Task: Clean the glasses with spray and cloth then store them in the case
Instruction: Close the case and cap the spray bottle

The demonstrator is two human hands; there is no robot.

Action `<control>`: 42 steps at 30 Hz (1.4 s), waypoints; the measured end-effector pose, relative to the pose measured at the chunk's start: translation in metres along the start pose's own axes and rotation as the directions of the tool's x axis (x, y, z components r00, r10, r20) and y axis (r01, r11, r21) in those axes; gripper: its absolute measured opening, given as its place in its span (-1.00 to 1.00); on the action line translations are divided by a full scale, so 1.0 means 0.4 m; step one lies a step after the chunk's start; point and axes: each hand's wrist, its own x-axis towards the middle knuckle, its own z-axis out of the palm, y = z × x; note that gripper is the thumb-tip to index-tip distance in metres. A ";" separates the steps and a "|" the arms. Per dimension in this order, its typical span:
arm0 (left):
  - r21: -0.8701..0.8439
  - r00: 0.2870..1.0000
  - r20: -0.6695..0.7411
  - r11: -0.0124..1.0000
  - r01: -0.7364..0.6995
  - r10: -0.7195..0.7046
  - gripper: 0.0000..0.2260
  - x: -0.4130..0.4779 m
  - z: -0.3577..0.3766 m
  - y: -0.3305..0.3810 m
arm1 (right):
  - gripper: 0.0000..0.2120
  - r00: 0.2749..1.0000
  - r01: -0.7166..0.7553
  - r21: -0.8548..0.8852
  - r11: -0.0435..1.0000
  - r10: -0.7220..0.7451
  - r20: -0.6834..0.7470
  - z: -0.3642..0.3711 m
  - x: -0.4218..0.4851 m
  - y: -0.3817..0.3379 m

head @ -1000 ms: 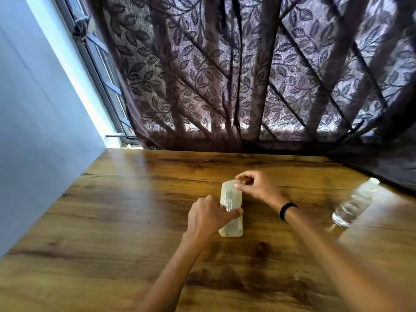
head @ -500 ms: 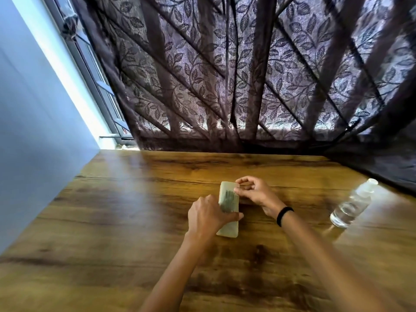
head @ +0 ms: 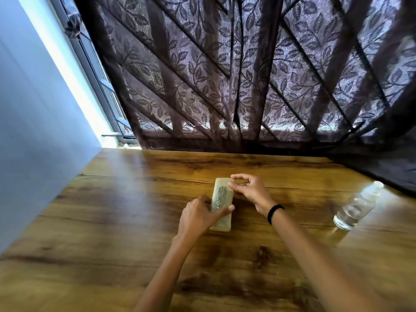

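Observation:
A pale translucent glasses case point(head: 221, 194) lies lengthwise on the wooden table point(head: 117, 210), closed, with dark print on its lid. My left hand point(head: 200, 216) grips its near half, thumb across the lid. At the case's far right edge my right hand point(head: 249, 190) pinches with thumb and fingertips. The glasses and the cloth are not visible. A clear spray bottle point(head: 356, 206) lies tilted on the table at the right, apart from both hands.
A dark leaf-patterned curtain point(head: 247, 75) hangs along the table's far edge and drapes down at the far right. A blue wall point(head: 33, 131) borders the table on the left, with a window frame point(head: 99, 82) beside it.
The case has turned slightly and sits a little flatter under my left hand. My right hand's fingers have shifted from the case's far end to its right edge.

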 end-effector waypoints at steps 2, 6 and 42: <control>0.002 1.000 -0.008 1.000 -0.007 0.007 -0.16 0.002 -0.003 0.000 | -0.63 1.000 -0.005 0.013 1.000 0.005 0.002 0.002 -0.002 -0.003; -0.021 1.000 -0.014 1.000 -0.010 0.009 -0.15 0.002 -0.008 0.004 | -0.59 1.000 -0.002 -0.009 1.000 0.002 0.000 0.006 -0.005 -0.009; -0.213 0.795 0.214 0.821 -0.530 0.568 -0.55 0.030 0.317 0.526 | -0.82 0.887 0.058 -0.616 0.785 -0.324 -0.329 -0.569 -0.267 -0.070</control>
